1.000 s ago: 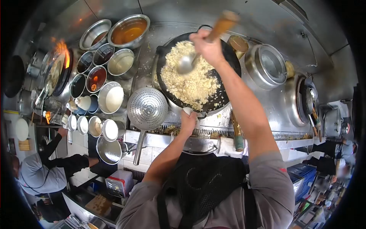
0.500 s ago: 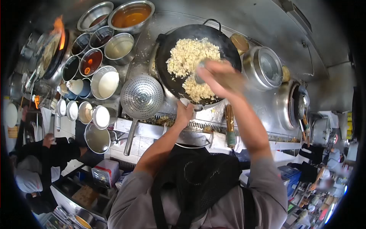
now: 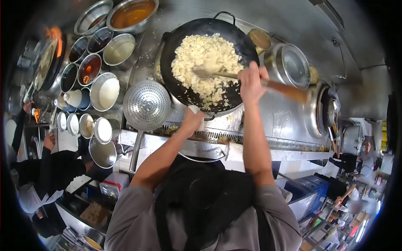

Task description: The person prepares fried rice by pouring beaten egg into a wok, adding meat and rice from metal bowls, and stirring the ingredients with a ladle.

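Observation:
A large black wok (image 3: 167, 62) holds a mound of pale yellow, grainy food (image 3: 205, 54). My right hand (image 3: 252, 81), closed, grips a long ladle with a wooden handle (image 3: 289, 91); the ladle's metal head rests in the food and is blurred. At the wok's near rim, my left hand (image 3: 193, 121) is closed on a white cloth (image 3: 194, 109), beside the wok's small loop handle. A second loop handle (image 3: 225, 15) stands at the far rim. Left of the wok lies a round perforated strainer (image 3: 147, 105) with its handle pointing toward me.
Several metal bowls and pots with liquids, among them one with white contents (image 3: 109, 93), stand at the left. A flame (image 3: 55, 35) rises behind them. Stacked metal pots (image 3: 295, 65) are at the right. Another person's arm (image 3: 49, 141) shows at the far left.
The ladle has swung from upright to lying low, its handle now pointing right. My right hand has moved with it. The food has shifted within the wok. My left hand stays at the near rim.

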Tool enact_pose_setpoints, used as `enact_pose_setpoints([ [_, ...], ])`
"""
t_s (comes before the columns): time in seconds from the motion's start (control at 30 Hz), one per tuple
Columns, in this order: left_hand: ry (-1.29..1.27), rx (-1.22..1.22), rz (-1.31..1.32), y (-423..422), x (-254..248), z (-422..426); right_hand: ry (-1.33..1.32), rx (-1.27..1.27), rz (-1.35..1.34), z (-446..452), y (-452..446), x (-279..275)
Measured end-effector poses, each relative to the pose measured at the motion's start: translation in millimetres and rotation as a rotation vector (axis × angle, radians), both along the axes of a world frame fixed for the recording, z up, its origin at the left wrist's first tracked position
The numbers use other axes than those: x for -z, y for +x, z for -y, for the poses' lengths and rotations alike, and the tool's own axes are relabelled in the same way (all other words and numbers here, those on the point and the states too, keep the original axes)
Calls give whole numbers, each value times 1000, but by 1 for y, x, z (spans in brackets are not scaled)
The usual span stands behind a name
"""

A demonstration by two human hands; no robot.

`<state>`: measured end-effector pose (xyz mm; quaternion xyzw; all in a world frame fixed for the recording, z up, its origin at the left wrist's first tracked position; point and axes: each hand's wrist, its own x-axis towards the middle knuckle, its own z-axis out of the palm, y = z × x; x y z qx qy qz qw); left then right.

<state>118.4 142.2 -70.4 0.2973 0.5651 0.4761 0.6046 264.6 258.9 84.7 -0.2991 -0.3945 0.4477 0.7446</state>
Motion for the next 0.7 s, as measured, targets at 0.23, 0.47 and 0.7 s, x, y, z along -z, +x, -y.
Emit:
enact_pose_setpoints([
  [0.23,-77,-5,35,-3,22,2,-70,518,188,-54,67,-67],
  [0.47,-5,-44,107,1,-15,0,-256,-100,297,-77,-38,-105],
  [0.7,-232,-12,433,-15,10,-7,31,92,482,-100,-60,-83],
])
